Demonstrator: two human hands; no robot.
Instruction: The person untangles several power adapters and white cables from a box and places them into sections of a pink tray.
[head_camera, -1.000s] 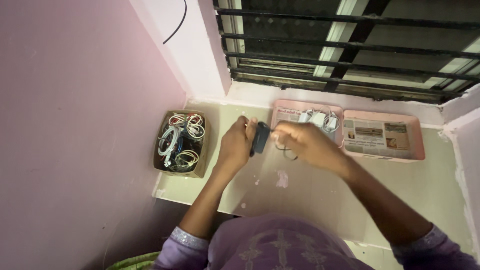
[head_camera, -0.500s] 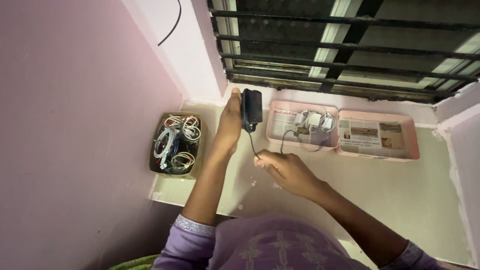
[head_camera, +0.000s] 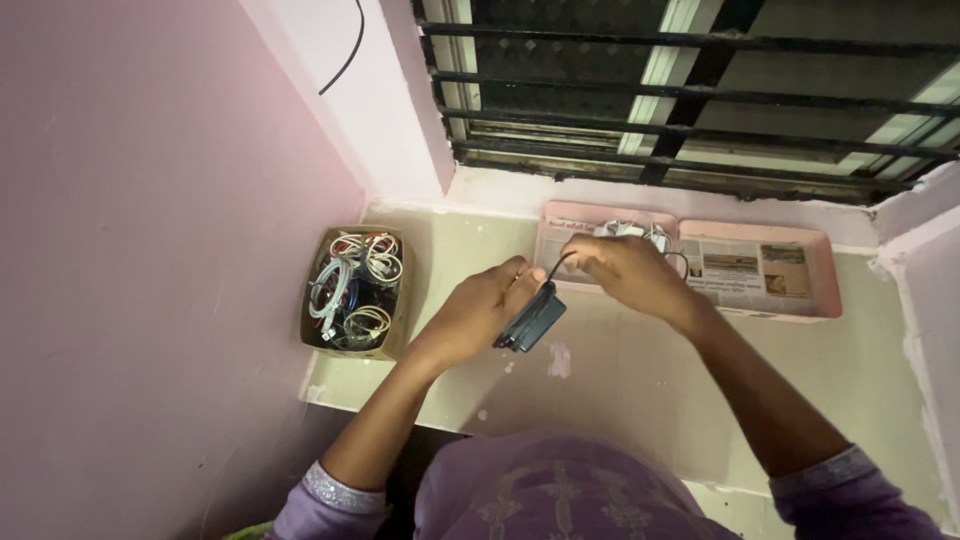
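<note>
My left hand (head_camera: 482, 308) grips a black charger adapter (head_camera: 531, 320) above the pale ledge. Its thin black cable (head_camera: 556, 266) runs up to my right hand (head_camera: 625, 272), which pinches it just over the left pink tray (head_camera: 572, 222). White chargers (head_camera: 628, 230) lie in that tray, partly hidden behind my right hand. Both hands are close together, near the middle of the ledge.
A brown cardboard box (head_camera: 394, 320) full of coiled cables stands at the left end of the ledge (head_camera: 620, 390). A second pink tray (head_camera: 818, 262) lined with newspaper sits at the right. A barred window (head_camera: 700, 90) is behind, and pink walls close in on both sides.
My left hand has lowered the black adapter from up near the window down over the ledge. My right hand has moved up and right toward the pink tray, holding the cable.
</note>
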